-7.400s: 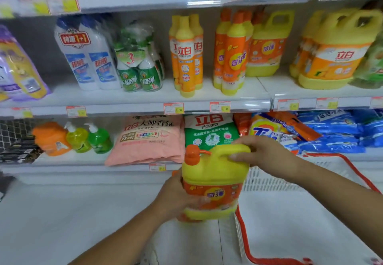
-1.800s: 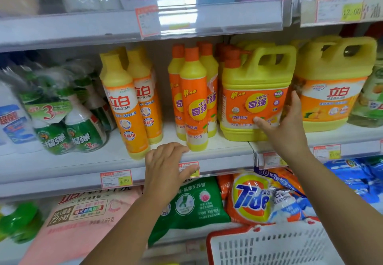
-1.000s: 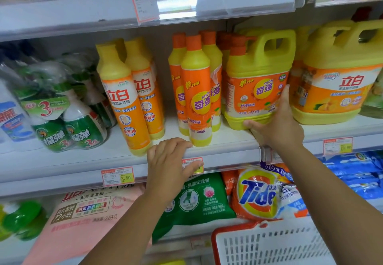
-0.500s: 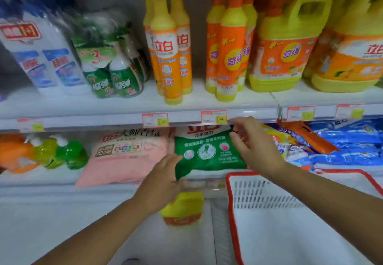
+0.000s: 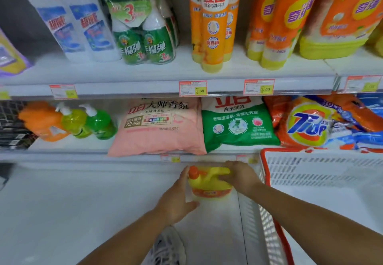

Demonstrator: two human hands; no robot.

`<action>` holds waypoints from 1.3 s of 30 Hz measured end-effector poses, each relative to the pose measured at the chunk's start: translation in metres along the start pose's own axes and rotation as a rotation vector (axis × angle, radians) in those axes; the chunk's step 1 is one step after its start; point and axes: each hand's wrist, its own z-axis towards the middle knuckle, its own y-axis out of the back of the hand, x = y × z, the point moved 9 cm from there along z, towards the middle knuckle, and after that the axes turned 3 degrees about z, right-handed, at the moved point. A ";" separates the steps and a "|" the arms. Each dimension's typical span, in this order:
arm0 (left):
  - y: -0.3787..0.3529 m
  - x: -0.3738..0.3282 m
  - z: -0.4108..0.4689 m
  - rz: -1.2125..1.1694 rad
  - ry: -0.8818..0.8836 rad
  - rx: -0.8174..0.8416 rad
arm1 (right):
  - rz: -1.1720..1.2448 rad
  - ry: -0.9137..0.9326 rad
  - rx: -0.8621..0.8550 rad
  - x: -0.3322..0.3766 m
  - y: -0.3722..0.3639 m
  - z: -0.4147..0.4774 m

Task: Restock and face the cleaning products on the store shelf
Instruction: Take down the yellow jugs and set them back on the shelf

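Observation:
A yellow detergent jug (image 5: 209, 184) with an orange cap and orange label stands on the white floor below the bottom shelf. My right hand (image 5: 240, 175) grips its handle from the right. My left hand (image 5: 176, 198) lies against the jug's left side, fingers fairly straight and reaching up to the cap, thumb at the front base. On the upper shelf (image 5: 145, 70) at far right stands a matching large jug (image 5: 339, 16), beside tall orange-and-yellow bottles (image 5: 275, 22).
A white basket with a red rim (image 5: 267, 161) stands right of the jug, close to my right wrist. The lower shelf holds pink (image 5: 157, 128), green (image 5: 238, 126) and Tide (image 5: 306, 126) bags and pump bottles (image 5: 91, 124). My shoe (image 5: 167, 246) is below my hands.
Both hands left the shelf and dropped to the floor. The right hand took hold of the jug's handle and the left came against its side. The view tilted down.

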 end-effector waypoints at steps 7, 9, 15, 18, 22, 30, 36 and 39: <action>0.043 -0.072 0.007 -0.299 -0.145 -0.101 | 0.157 0.149 -0.048 0.043 0.123 -0.054; 0.059 -0.111 0.006 -0.384 -0.207 -0.117 | 0.236 0.220 -0.083 0.066 0.175 -0.083; 0.129 -0.242 0.001 -0.458 -0.377 -0.387 | 0.796 0.324 -0.334 0.044 0.300 -0.139; 0.152 -0.311 -0.002 -0.438 -0.480 -0.464 | 0.622 0.312 -0.215 0.029 0.297 -0.148; 0.161 -0.387 0.006 -0.295 -0.619 -0.462 | 0.556 0.379 -0.652 0.013 0.349 -0.156; 0.180 -0.365 0.074 0.114 -0.408 -0.709 | 0.541 0.423 -0.917 -0.029 0.425 -0.134; 0.150 -0.318 0.116 0.548 -0.329 -0.682 | 0.528 0.375 -0.887 -0.058 0.447 -0.110; 0.141 -0.311 0.127 0.607 -0.317 -0.704 | 0.515 0.385 -0.844 -0.062 0.448 -0.093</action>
